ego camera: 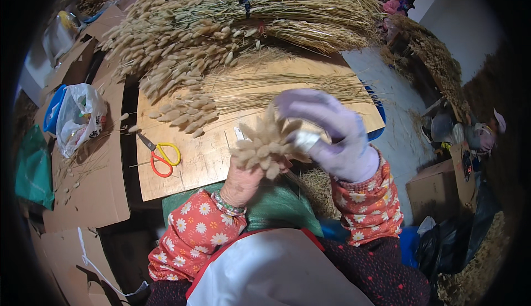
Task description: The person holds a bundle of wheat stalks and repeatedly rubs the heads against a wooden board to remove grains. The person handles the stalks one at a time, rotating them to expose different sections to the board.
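Note:
My bare left hand (242,184), with a beaded bracelet at the wrist, grips a bunch of dried bunny-tail grass (263,146) whose fluffy heads face up towards me. Its stems are mostly hidden beneath the heads. My right hand (338,138), in a lavender glove with white tape around the thumb, curves beside the bunch's right edge. Thumb and fingers are spread apart and blurred; whether they touch the heads is unclear. Beyond the hands, a loose row of bunny-tail stalks (265,98) lies across a wooden board (203,161).
Scissors (159,154) with red and yellow handles lie on the board's left. Large tied bundles of bunny-tail grass (249,13) cover the far side. Cardboard (97,181) and a white plastic bag (81,119) are at left. Another person (483,134) is at far right, near a cardboard box (433,188).

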A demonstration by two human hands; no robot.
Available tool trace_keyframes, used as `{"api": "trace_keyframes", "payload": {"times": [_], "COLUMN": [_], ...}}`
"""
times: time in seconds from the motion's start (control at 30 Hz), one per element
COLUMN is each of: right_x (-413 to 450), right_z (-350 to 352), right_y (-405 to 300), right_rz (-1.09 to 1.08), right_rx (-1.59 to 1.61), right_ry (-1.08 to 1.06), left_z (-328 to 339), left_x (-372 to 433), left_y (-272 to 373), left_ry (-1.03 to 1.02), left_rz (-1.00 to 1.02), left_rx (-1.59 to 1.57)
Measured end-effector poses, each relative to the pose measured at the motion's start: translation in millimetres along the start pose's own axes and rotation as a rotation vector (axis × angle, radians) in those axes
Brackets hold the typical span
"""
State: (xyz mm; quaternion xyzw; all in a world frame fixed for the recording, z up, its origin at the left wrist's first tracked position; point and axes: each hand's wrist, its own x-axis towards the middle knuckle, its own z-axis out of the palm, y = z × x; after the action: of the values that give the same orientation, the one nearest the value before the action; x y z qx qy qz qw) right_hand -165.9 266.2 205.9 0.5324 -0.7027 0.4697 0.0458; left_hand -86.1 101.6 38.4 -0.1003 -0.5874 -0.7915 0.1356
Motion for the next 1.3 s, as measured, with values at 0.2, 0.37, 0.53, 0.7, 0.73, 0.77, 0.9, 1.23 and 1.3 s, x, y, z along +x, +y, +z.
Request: {"api": "trace_keyframes", "payload": {"times": [0.2,0.37,0.53,0.7,0.73,0.77,0.9,1.23,1.3], "right_x": [-17,-29,-27,-17,-15,-13,-12,-22,-23], "right_z": [-3,13,11,-2,0,2,8,12,15], "right_y": [9,16,6,0,0,2,7,-10,-9], "right_rz": [0.185,0.277,0.098,-0.192,-0.194,-0.193,-0.262,0.138,0.203], "right_rx": [0.099,0.294,0.151,-0.257,-0.309,-0.368,-0.387,-0.129,0.055], "right_ry": [0.257,0.256,0.208,0.027,-0.011,-0.059,-0.053,0.108,0.188], "left_z": [-5,3,-2,-8,-6,-3,-5,-4,-3], "left_x": [-4,-1,-6,-8,-7,-6,-6,-8,-5], "left_y": [10,30,21,19,20,20,25,11,15], "left_ry": [-0.119,-0.15,-0.153,-0.157,-0.176,-0.169,-0.195,-0.053,-0.184], "left_rz": [-0.164,-0.145,-0.141,-0.275,-0.244,-0.204,-0.266,-0.172,-0.087], "left_rx": [-0.3,-0.366,-0.336,-0.358,-0.284,-0.239,-0.223,-0.283,-0.257]}}
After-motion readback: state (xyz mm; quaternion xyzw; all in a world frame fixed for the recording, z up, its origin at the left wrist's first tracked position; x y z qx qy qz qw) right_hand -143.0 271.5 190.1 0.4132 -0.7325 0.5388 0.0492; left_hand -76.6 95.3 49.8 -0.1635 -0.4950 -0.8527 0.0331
